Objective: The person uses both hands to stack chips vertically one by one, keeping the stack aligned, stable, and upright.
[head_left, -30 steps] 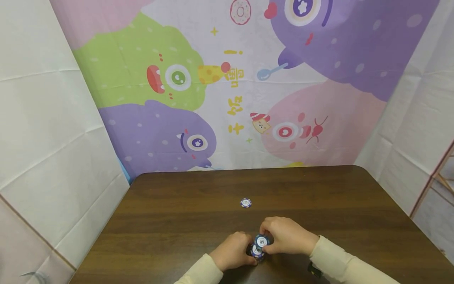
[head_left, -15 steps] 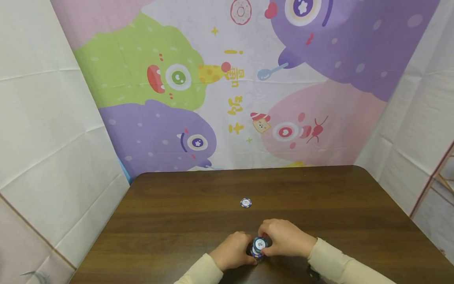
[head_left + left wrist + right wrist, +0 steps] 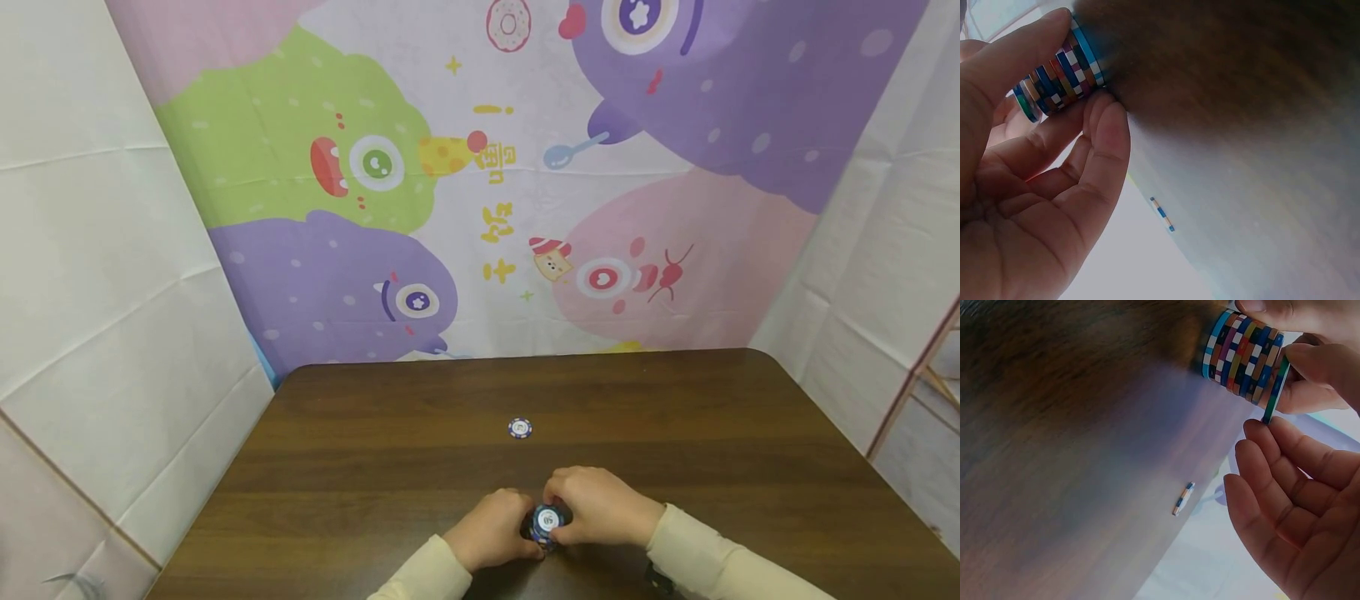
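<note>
A stack of several poker chips (image 3: 1241, 356) with edges in mixed colours stands on the brown table (image 3: 360, 467). My left hand (image 3: 491, 532) holds this stack from the left, thumb on one side and fingers on the other. On top is a poker chip with a green and blue edge (image 3: 1276, 390), slightly off the line of the others. My right hand (image 3: 603, 506) pinches that top chip between thumb and fingertips. Its white face shows a printed number in the head view. The hands partly hide the stack.
One loose poker chip (image 3: 520, 428), white with a blue-and-white rim, lies flat farther back on the table. Behind the table hangs a cloth with cartoon monsters (image 3: 495, 183). Pale cloth panels (image 3: 112, 250) stand at both sides.
My right hand has moved a little left and toward me, bringing the pinched chip over the stack, which it now largely covers. The left hand and the loose chip have stayed put.
</note>
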The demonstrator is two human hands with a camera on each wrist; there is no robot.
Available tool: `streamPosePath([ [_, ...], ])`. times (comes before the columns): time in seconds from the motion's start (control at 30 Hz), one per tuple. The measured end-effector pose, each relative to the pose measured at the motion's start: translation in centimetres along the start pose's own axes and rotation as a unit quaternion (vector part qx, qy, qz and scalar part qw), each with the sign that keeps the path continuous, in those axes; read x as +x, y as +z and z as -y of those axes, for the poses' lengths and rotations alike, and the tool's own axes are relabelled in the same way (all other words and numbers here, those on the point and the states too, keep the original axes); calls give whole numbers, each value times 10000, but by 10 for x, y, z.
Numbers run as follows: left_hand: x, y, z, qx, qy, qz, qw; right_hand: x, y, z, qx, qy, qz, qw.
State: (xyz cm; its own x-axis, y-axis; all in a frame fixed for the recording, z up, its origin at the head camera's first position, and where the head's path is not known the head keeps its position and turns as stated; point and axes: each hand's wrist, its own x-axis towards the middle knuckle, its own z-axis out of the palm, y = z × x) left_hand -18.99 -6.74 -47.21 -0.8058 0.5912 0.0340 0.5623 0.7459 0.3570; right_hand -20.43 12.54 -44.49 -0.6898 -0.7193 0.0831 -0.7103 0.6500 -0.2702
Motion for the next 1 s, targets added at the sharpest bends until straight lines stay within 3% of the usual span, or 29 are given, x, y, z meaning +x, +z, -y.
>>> streamPosePath([
  [1.0,0,1,1,-92,13,25,10000,3,4,3,180,-58,153,9997],
])
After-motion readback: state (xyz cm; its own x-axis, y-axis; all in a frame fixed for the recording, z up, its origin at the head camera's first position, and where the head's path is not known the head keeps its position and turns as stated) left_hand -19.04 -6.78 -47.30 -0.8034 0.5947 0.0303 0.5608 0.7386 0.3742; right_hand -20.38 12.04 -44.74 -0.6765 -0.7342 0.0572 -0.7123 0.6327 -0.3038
